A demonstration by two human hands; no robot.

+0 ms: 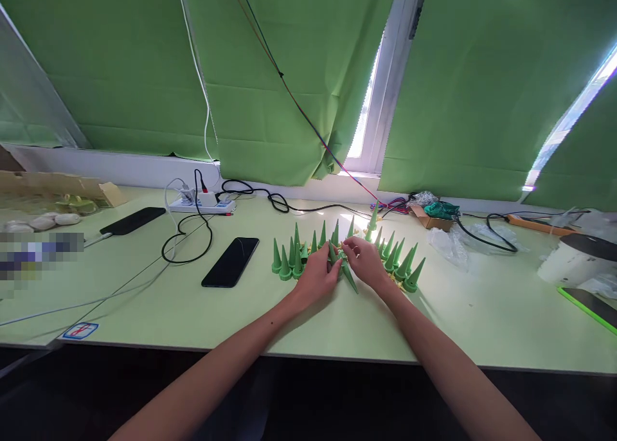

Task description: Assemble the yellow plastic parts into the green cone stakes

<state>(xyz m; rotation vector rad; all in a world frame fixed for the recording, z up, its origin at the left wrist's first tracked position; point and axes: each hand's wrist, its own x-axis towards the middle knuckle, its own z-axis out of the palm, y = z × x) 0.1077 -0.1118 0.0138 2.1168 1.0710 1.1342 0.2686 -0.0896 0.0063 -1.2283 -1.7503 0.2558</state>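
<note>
Several pointed green cones [285, 264] stand on the table in clusters to the left, behind and to the right of my hands, with small yellowish pieces [400, 285] low among the right-hand ones. My left hand [318, 272] is closed around a green cone [332, 253], which points up and is partly covered by the fingers. Just right of those fingers, another green cone [350, 279] lies tilted, its tip towards me. My right hand [365, 260] pinches close beside the held cone; what is between its fingertips is too small to make out.
A black phone [230, 262] lies left of the cones, and a dark slab [133, 221] is farther left. Behind are a power strip [202, 204] and loose black cables [274, 200]. Plastic bags [448, 245], a white roll-like object [576, 261] and a green-edged phone [590, 307] are on the right.
</note>
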